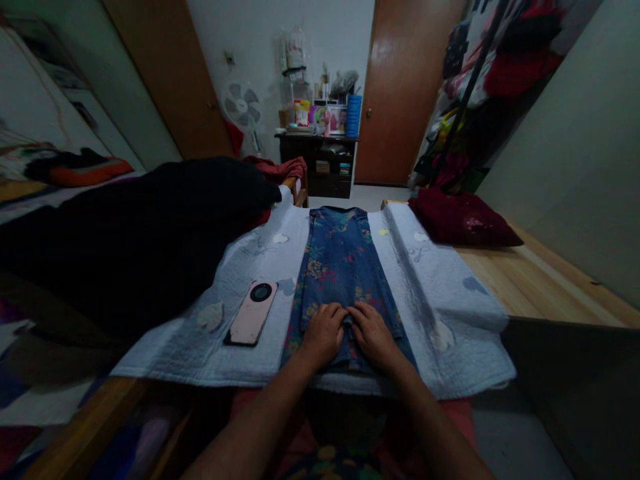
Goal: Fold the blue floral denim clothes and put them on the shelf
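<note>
A blue denim garment with a floral print [340,257] lies folded lengthwise on a pale quilted cloth [200,353]. Near its lower end, my left hand [326,333] and my right hand [371,333] rest side by side on the denim, fingertips almost meeting. Both have curled fingers around a small fold or edge of the fabric between them. A pink phone [253,313] with a round black camera lies face down on the cloth, left of the garment.
Dark clothing [150,240] is heaped at the left. A maroon folded item [460,217] sits on the wooden surface [540,283] at the right. Farther back stand a dark cabinet [315,150], a white fan [243,105] and hanging clothes [520,73].
</note>
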Demonstrator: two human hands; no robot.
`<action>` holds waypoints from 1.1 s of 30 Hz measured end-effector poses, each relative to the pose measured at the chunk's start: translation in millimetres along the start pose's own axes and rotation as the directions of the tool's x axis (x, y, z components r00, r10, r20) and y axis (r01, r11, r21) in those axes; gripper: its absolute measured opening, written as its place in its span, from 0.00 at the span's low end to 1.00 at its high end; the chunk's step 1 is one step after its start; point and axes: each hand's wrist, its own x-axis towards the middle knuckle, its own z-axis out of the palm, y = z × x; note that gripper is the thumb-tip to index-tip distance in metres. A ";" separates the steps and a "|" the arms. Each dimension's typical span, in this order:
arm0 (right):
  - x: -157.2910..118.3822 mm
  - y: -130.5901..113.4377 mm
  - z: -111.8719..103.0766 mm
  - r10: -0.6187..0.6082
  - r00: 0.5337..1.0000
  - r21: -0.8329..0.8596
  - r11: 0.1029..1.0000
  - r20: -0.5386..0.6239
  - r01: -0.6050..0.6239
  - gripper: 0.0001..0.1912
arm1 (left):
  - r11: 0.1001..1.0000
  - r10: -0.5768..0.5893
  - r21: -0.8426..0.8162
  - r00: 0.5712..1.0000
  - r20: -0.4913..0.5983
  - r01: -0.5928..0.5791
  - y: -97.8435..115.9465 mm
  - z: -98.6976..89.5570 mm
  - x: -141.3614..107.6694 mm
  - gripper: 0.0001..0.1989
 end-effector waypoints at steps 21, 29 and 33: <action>10.3 -0.3 -31.9 -0.009 0.982 0.246 0.969 0.187 -0.037 0.23 | 0.998 0.013 -0.056 0.997 -0.082 -0.018 3.7 4.4 -9.8 0.12; 47.2 -0.8 -2.1 -0.016 0.987 0.148 0.988 -0.160 0.040 0.24 | 0.999 -0.001 -0.045 0.995 -0.101 -0.004 2.8 3.4 -9.9 0.17; 55.5 -0.8 15.3 -0.012 1.000 0.033 0.999 -0.010 0.012 0.26 | 0.999 -0.009 -0.053 0.994 -0.111 0.003 6.3 -1.8 -10.5 0.15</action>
